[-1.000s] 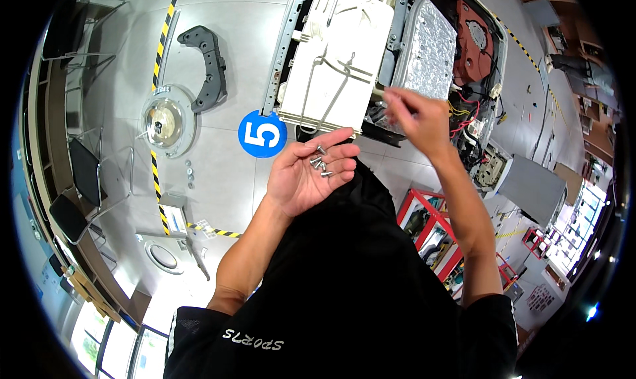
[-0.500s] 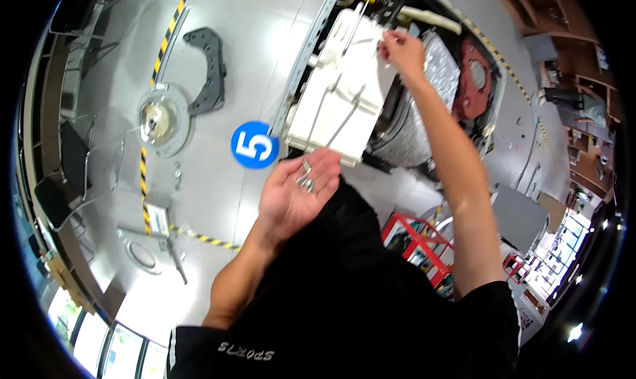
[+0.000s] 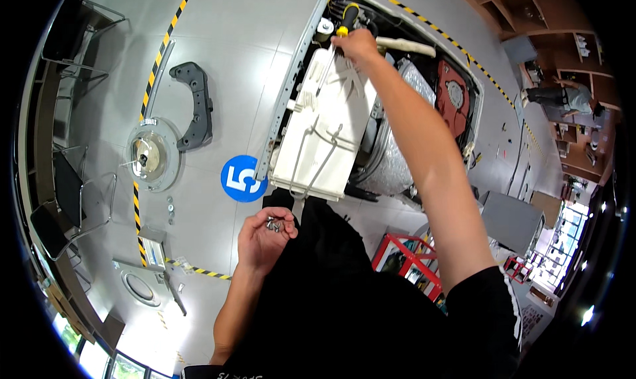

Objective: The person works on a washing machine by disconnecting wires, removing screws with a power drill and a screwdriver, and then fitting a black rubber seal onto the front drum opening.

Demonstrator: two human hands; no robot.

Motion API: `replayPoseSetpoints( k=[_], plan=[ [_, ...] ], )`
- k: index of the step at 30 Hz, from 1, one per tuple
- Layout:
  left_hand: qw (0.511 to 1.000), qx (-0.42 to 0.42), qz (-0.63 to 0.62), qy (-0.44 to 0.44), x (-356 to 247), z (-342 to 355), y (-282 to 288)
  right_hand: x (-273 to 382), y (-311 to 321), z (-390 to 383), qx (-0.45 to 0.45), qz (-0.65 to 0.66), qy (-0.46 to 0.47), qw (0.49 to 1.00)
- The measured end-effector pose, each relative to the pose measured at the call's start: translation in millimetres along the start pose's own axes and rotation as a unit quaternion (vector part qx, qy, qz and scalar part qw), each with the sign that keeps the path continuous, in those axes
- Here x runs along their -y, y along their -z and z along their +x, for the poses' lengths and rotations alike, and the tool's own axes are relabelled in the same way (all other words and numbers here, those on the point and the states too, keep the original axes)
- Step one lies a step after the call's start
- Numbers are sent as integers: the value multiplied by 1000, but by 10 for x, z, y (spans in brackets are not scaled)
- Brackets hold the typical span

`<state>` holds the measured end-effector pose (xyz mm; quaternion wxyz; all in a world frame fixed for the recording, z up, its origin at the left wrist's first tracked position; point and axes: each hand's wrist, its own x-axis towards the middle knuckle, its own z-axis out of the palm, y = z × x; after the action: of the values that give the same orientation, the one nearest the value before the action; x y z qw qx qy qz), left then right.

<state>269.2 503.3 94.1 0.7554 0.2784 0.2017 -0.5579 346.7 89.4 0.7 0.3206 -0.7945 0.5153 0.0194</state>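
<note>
My left hand (image 3: 265, 241) is held palm up with its fingers curled around several small metal screws (image 3: 272, 224). Beyond it, my right hand (image 3: 358, 48) reaches over the far part of a white plastic panel (image 3: 341, 150). Its fingertips pinch a screwdriver (image 3: 349, 18) with a black and yellow handle, near where the handle meets the shaft. The shaft lies along the panel. Bent metal rods (image 3: 318, 157) rest across the nearer half of the panel. All this sits in an opened machine cabinet (image 3: 270, 137), beside a silvery wrapped drum (image 3: 397, 144) and a red block (image 3: 454, 94).
On the floor at left lie a dark curved block (image 3: 196, 107), a round glass door (image 3: 147, 159) and a panel with a round opening (image 3: 136, 286). A red-framed rack (image 3: 401, 256) stands near my right side. Another person (image 3: 566, 97) is far right.
My right hand has moved left and onto the screwdriver. My left hand has drawn back toward me, and its fingers have curled in over the screws. The view has shifted a little.
</note>
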Motion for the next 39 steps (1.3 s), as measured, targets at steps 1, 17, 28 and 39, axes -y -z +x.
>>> replayPoseSetpoints(
  k=[1,17,28,39],
  plan=[
    [1000,19,-1,-3,-23,23,31,-54,15,19,16,109,-21,994],
    [905,-22,402,135,476,329,-247,-1534,1638,-3440,-129,422,20,897],
    [834,25,430,346,1583,975,-260,-2403,751,-4052,-237,369,-29,898],
    [917,-102,264,282,2393,1361,-121,-2518,646,-3907,-169,291,81,938]
  ],
)
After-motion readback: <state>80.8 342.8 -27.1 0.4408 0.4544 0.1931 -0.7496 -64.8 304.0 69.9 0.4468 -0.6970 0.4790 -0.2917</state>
